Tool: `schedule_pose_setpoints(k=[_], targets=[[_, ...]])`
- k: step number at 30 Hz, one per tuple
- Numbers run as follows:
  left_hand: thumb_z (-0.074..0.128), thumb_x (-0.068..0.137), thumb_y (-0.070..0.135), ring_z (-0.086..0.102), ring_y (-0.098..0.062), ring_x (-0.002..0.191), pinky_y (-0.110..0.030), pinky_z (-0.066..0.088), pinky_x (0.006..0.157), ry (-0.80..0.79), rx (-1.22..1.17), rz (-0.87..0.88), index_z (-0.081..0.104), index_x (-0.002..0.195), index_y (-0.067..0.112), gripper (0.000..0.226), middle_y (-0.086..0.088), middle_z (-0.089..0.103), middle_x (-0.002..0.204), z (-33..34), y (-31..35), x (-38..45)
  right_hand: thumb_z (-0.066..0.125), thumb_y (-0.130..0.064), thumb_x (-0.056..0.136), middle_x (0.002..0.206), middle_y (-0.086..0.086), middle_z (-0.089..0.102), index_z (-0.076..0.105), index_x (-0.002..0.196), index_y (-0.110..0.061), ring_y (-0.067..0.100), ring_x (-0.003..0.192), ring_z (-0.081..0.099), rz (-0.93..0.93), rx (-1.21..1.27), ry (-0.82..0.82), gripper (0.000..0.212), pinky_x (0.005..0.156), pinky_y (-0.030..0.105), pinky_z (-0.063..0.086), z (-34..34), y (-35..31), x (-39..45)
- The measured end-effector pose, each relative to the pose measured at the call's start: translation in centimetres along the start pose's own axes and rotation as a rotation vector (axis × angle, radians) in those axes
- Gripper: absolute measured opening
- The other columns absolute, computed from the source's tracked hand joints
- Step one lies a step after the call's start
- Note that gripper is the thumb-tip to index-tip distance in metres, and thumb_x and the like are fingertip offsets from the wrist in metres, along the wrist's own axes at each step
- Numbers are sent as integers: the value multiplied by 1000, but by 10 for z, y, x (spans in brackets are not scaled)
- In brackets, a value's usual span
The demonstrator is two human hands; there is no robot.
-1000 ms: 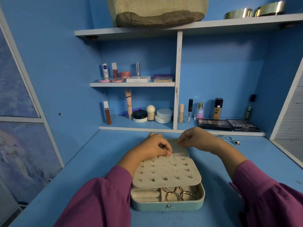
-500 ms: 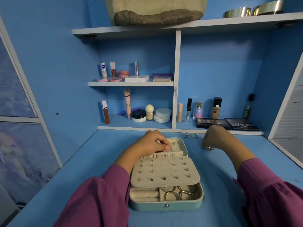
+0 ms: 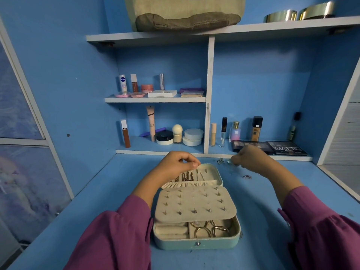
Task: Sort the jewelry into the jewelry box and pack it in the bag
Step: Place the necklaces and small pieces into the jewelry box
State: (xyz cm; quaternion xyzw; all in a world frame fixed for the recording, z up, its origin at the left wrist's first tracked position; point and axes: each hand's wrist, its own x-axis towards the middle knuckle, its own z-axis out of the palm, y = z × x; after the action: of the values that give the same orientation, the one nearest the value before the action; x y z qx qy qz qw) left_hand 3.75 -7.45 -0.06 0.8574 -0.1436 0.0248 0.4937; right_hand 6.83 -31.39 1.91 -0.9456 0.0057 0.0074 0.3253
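The teal jewelry box [image 3: 196,243] lies open near the desk's front edge. Its cream stud panel [image 3: 194,203] covers part of a tray holding gold rings [image 3: 204,229]. The lid [image 3: 212,172] lies flat behind, with several chains [image 3: 187,176] in it. My left hand [image 3: 175,164] sits at the lid's far left rim, thumb and fingers pinched together on the rim above the chains. My right hand [image 3: 253,158] is blurred, its curled fingertips on a small silver piece [image 3: 229,162] on the desk. The canvas bag [image 3: 185,16] stands on the top shelf.
Another silver piece [image 3: 220,160] and a small dark chain [image 3: 247,176] lie loose on the desk to the right of the lid. Eyeshadow palettes [image 3: 286,148] and cosmetic bottles line the low shelf behind. Two metal tins [image 3: 300,13] sit on the top shelf.
My right hand left the lid, went right over the desk, then came back left and farther away to the silver pieces. My left hand stayed at the lid.
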Motion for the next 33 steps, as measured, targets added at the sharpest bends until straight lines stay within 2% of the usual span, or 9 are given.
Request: schedule_pose_setpoints(k=[4,7,9,13,16,20,26,30,33], targets=[[67,87,16,60,0,82,-19,48,81,3,-51,1,72,91,25,11,12,69,93,2,3,1,62,-14,87,64,6,61,67,67,-6,15,57,45,-114,253,22,22,54,25,38,-4,-11,-10],[70,84,15,64,-3,94,-17,50,87,1,-101,15,72,94,23,13,11,71,97,4,7,2,66,-8,86,69,5,67,64,84,-5,6,49,54,-174,438,-48,4,50,18,40,-2,-23,-17],[71,82,11,66,-5,97,-17,50,89,-5,-152,25,72,102,15,20,5,72,101,6,10,3,70,-7,82,71,6,69,58,92,-9,6,51,55,-195,503,-138,16,52,21,40,1,-30,-20],[70,81,3,67,-2,85,-14,51,82,-18,-190,34,69,110,5,29,-4,72,99,11,18,2,73,-12,81,76,7,71,54,95,-14,7,56,55,-255,496,-221,23,53,21,39,9,-41,-25],[71,80,1,67,0,76,-12,50,77,-4,-202,42,72,94,10,17,2,73,84,12,22,1,73,-14,82,67,1,69,53,93,-14,5,54,55,-304,518,-206,23,54,18,38,15,-45,-27],[73,77,-1,67,0,69,-8,48,67,66,-207,37,71,82,11,13,7,72,70,10,25,0,71,-16,84,70,2,68,53,94,-14,7,59,55,-316,534,-218,21,54,16,39,18,-46,-28],[74,77,3,66,-8,68,-18,54,72,174,-191,82,69,75,12,11,-2,70,71,7,27,1,71,0,80,81,9,72,52,100,-8,5,63,67,-352,607,-270,29,53,8,44,17,-47,-31],[70,81,2,66,-6,67,-17,53,73,190,-190,135,69,76,13,12,0,69,69,4,30,0,72,-4,80,79,5,71,61,101,-5,4,69,68,-372,572,-231,24,61,8,47,17,-44,-29],[70,81,2,66,-7,67,-17,53,73,223,-209,156,69,76,13,12,0,69,68,2,31,0,72,-7,80,80,1,72,70,92,-6,-2,69,65,-404,563,-174,13,64,9,49,16,-42,-27]])
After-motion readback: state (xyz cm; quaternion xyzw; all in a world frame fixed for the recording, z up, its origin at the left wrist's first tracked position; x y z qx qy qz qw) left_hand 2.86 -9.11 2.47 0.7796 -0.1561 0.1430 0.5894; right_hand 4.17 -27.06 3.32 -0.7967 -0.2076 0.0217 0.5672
